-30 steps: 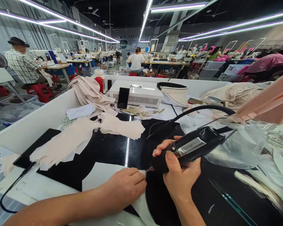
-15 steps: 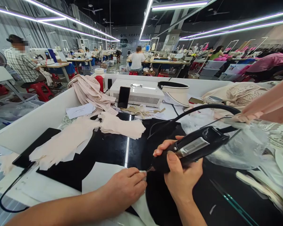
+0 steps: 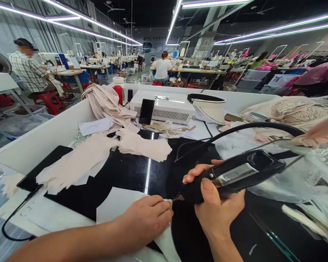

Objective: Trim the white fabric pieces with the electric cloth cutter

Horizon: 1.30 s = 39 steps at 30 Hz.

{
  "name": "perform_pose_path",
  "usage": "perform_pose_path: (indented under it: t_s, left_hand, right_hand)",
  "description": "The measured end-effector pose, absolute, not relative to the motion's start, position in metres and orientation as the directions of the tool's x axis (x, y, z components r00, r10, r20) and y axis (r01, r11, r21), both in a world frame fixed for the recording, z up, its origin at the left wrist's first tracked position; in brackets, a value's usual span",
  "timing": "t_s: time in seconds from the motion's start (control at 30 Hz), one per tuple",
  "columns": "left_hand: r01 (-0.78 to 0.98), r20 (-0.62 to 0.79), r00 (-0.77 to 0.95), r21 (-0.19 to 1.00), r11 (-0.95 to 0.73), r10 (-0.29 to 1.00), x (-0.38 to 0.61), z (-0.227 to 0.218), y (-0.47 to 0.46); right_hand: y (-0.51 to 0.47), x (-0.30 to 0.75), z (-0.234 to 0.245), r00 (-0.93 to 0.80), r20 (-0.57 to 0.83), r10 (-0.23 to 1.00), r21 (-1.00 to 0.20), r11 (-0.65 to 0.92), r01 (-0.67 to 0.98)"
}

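My right hand [image 3: 220, 209] is wrapped round a black corded handheld tool [image 3: 242, 173] with a shiny metal plate on its side. From the tool's front a small flat metal tip [image 3: 178, 197] points left, close by the fingertips of my left hand [image 3: 150, 216]. Those fingers are pinched together on the edge of a white sheet [image 3: 117, 203], which lies partly beneath my hand and forearm. Whether the tip touches the sheet's edge I cannot tell. A thick black cable [image 3: 243, 125] arches above the tool.
Pale pink cut pieces [image 3: 144, 145] lie on the black work surface [image 3: 131, 169]. Behind stand a white vented box [image 3: 164, 105], a phone [image 3: 147, 111] and a red thread cone [image 3: 118, 94]. Right are plastic bags [image 3: 284, 182] and tweezers-like metal [image 3: 276, 236]. Several people sit at sewing machines.
The view has swung slightly left, so most things sit farther right. The peach cloth at upper right has shifted and mostly left view. Both hands keep their holds.
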<state>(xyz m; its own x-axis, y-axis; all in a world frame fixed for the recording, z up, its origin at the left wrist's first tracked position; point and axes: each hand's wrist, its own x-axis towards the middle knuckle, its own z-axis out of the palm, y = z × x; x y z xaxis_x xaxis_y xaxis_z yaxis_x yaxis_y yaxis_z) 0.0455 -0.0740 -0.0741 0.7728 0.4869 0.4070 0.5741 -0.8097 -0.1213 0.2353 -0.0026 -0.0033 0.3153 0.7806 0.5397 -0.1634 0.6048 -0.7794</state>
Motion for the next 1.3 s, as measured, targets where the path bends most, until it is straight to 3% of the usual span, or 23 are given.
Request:
perform_pose_path:
  t_s: [0.63, 1.0, 1.3]
  left_hand:
    - [0.584, 0.399, 0.778, -0.172, -0.793, 0.486, 0.049, -0.070, -0.074]
    - [0.600, 0.498, 0.744, -0.207, -0.772, 0.445, 0.051, -0.070, -0.075]
    - [0.584, 0.441, 0.772, -0.210, -0.784, 0.457, 0.051, -0.080, -0.076]
  right_hand:
    - [-0.002, 0.236, 0.006, 0.345, 0.538, 0.770, -0.768, 0.616, -0.177]
    - [-0.005, 0.232, 0.003, 0.317, 0.547, 0.775, -0.763, 0.617, -0.193]
    - [-0.008, 0.234, 0.000, 0.316, 0.555, 0.769, -0.776, 0.616, -0.134]
